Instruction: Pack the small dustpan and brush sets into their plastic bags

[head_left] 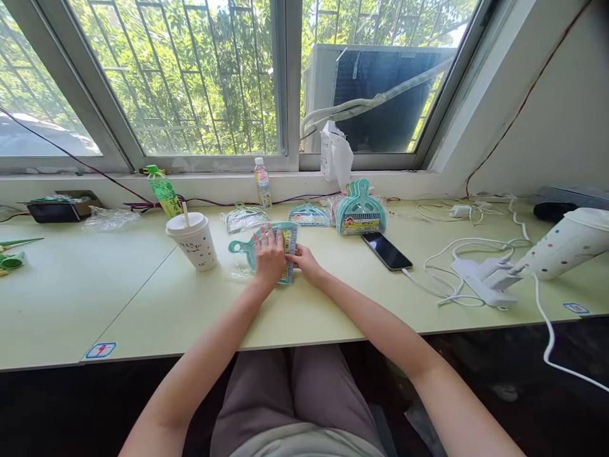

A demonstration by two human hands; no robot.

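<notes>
A teal dustpan-and-brush set (244,246) with a yellow label lies on the table in front of me, its ringed handle toward the left. My left hand (269,257) rests on top of it with the fingers stretched out flat. At its right edge, by the bristles, my right hand (307,261) grips the set between thumb and fingers; the fingertips are partly hidden. Clear plastic wrapping (242,271) shows under the handle. Behind are two more wrapped sets, one at the left (246,218) and another teal set (309,214), plus a stack of dustpan-and-brush sets (360,212).
A paper cup with a straw (193,244) stands left of my hands. Behind are a green bottle (164,192) and a clear bottle (262,184). To the right lie a phone (386,251), a power strip (485,279) with cables and a tipped white cup (566,244).
</notes>
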